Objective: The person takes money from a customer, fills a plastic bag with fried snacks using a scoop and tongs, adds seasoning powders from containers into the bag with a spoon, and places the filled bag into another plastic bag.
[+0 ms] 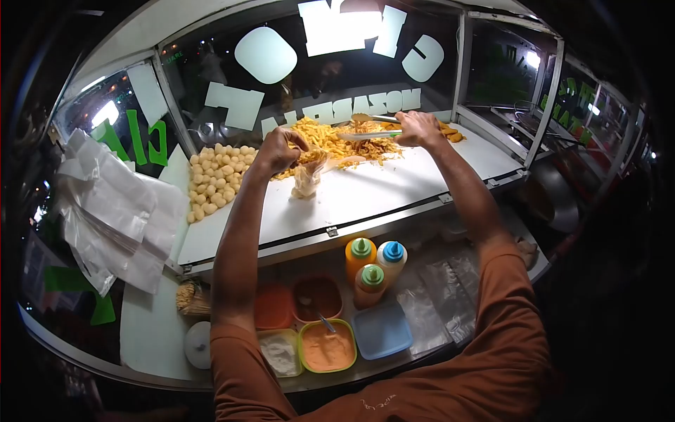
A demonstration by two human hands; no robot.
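Observation:
My left hand (284,150) is closed on the top of a small clear plastic bag (307,181) that has some food in it. The bag hangs over the front of the white counter (380,193). In my right hand (419,131) is a pair of metal tongs (371,135), its arms pointing left over a heap of fried strips (323,133). Darker shredded pieces (373,149) lie under the tongs. What the tongs' tips touch, if anything, I cannot make out.
Round pale balls (219,176) are piled at the left. Plastic bags (116,204) hang beside them. Below the counter stand squeeze bottles (370,281), an orange sauce tub (328,346), a blue-lidded box (382,330) and skewers (193,299). Glass panes (450,77) enclose the back.

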